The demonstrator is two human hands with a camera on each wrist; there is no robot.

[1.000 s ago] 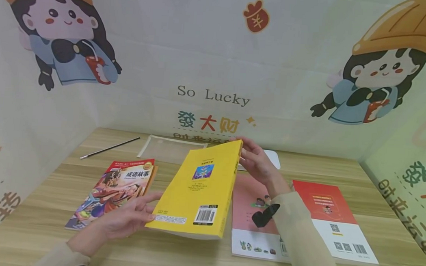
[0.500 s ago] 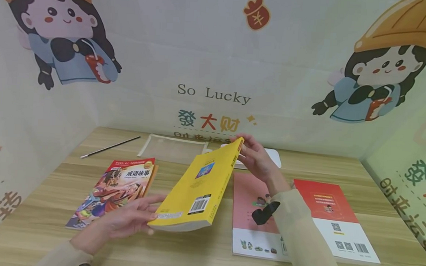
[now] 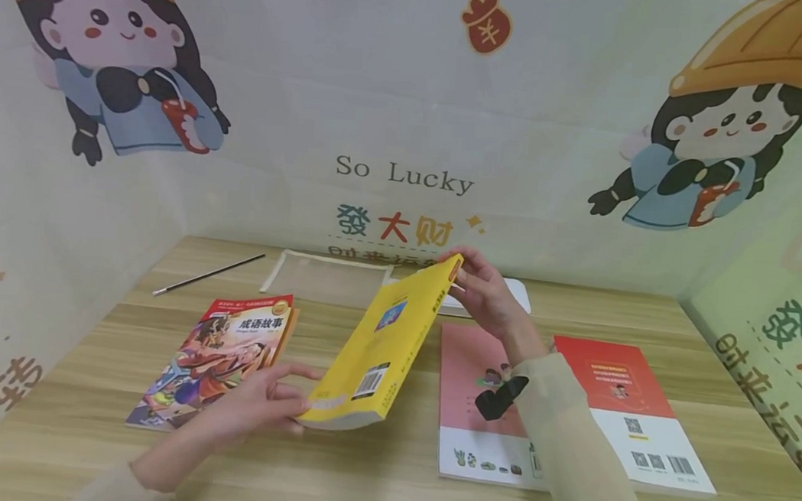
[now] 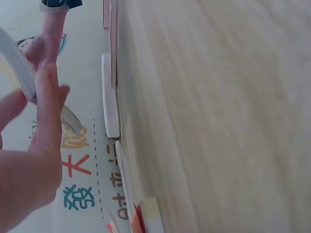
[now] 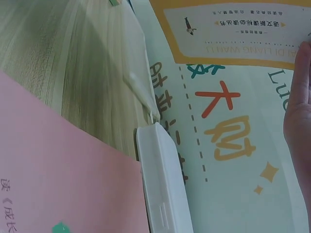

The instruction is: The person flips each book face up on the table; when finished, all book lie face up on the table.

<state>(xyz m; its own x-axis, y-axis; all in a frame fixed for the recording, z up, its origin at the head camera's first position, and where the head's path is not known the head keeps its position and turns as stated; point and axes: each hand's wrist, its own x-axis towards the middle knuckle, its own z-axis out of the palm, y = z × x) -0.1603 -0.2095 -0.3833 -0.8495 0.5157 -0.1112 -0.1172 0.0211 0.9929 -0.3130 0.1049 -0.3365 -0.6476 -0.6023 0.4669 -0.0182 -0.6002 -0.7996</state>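
Observation:
A yellow paperback book (image 3: 382,341) is held up off the table, tilted, its back cover and spine toward me. My left hand (image 3: 253,406) pinches its lower left corner between thumb and fingers. At the upper spine end, my right hand (image 3: 488,290) grips the book, some fingers hidden behind it. Page edges (image 4: 19,63) show by the left hand (image 4: 39,141) in the left wrist view. The right wrist view catches an orange-bordered cover (image 5: 233,41) of the held book, beside the edge of the right hand (image 5: 299,116).
A colourful storybook (image 3: 215,354) lies at left, over another book's edge. Right of centre lie a pink-and-white book (image 3: 469,377) and a red-and-white book (image 3: 639,418). Behind are a black pencil-like stick (image 3: 209,274), a mesh pouch (image 3: 326,278) and a white flat case (image 3: 517,296).
Both hands tilt the yellow book further, so its back cover looks narrower and the spine shows more. Its lower end has shifted slightly right and up with the left hand.

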